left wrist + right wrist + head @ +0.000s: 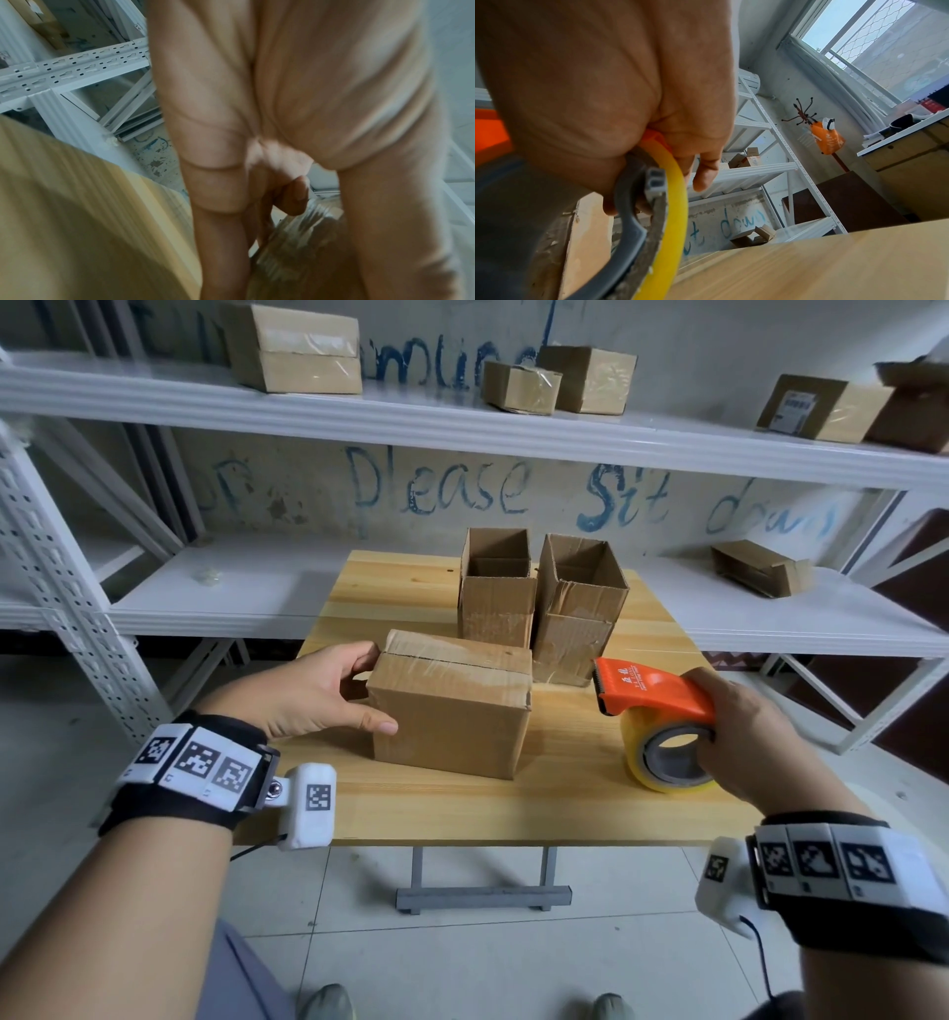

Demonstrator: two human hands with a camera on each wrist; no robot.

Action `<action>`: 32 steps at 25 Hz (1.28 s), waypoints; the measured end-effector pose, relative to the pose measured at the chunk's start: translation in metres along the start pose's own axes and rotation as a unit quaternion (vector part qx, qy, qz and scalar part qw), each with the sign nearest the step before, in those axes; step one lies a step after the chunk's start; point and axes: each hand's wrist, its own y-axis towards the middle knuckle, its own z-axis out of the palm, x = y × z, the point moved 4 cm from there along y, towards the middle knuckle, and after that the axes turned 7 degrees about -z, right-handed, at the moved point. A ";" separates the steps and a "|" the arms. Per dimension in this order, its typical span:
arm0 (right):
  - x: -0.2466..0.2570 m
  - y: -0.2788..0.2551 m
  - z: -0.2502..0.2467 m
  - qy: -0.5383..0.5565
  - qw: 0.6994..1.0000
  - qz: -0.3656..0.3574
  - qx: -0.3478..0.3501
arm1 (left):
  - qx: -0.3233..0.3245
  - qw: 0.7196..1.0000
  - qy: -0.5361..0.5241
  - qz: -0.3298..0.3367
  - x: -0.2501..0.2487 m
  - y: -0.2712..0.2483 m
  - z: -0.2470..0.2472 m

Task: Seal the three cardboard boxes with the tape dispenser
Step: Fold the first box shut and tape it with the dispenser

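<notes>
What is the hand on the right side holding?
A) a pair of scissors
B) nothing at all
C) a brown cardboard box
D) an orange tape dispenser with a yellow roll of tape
D: the right hand grips the orange plastic tape dispenser with its yellow tape roll, beside the closed brown cardboard box that the left hand holds.
</notes>
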 end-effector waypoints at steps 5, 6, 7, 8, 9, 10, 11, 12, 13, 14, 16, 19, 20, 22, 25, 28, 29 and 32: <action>-0.004 -0.009 -0.005 -0.048 0.999 0.019 0.012 | -0.007 1.000 0.007 -0.011 0.001 -0.001 0.000; 0.003 -0.009 -0.004 -0.081 0.997 0.004 0.014 | -0.011 1.000 0.007 -0.012 0.000 -0.001 0.002; 0.012 -0.006 -0.002 -0.120 0.993 -0.014 0.014 | -0.014 1.000 0.004 -0.011 -0.001 -0.001 0.003; 0.024 -0.002 0.001 -0.157 0.987 -0.030 0.014 | -0.014 1.000 0.000 -0.012 -0.001 -0.001 0.005; 0.037 0.002 0.002 -0.184 0.982 -0.039 0.015 | -0.012 1.000 -0.005 -0.013 -0.001 -0.001 0.006; 0.049 0.005 0.004 -0.200 0.979 -0.041 0.014 | -0.013 1.000 -0.010 -0.017 0.001 -0.001 0.006; 0.059 0.009 0.005 -0.211 0.977 -0.038 0.012 | -0.015 1.000 -0.016 -0.023 0.002 0.000 0.006; 0.065 0.011 0.006 -0.220 0.975 -0.033 0.010 | -0.022 0.999 -0.022 -0.031 0.004 0.001 0.005; 0.069 0.013 0.008 -0.223 0.974 -0.026 0.005 | -0.030 0.998 -0.028 -0.037 0.006 0.001 0.003; 0.071 0.013 0.009 -0.225 0.974 -0.020 0.001 | -0.036 0.998 -0.036 -0.041 0.008 0.001 0.003; 0.074 0.015 0.011 -0.231 0.973 -0.011 0.000 | -0.040 0.998 -0.045 -0.035 0.006 0.001 0.004; 0.085 0.020 0.006 -0.259 0.965 -0.012 -0.021 | -0.033 0.999 -0.023 -0.009 0.000 0.002 0.007; 0.092 0.022 0.003 -0.272 0.961 -0.022 -0.036 | -0.031 0.999 -0.019 -0.006 -0.001 0.003 0.006; 0.107 0.024 -0.001 -0.299 0.951 -0.044 -0.065 | -0.032 0.999 -0.010 -0.009 -0.001 0.004 0.006; 0.120 0.023 -0.005 -0.312 0.945 -0.062 -0.080 | -0.033 0.999 0.005 -0.011 -0.001 0.003 0.005; 0.133 0.024 -0.005 -0.312 0.943 -0.081 -0.076 | -0.028 0.999 0.009 -0.012 -0.003 0.002 0.006; 0.137 0.025 0.000 -0.318 0.941 -0.095 -0.064 | -0.025 1.000 0.007 -0.012 -0.003 0.003 0.007; 0.139 0.025 0.010 -0.296 0.948 -0.103 -0.048 | -0.024 1.000 0.009 -0.011 -0.004 0.002 0.009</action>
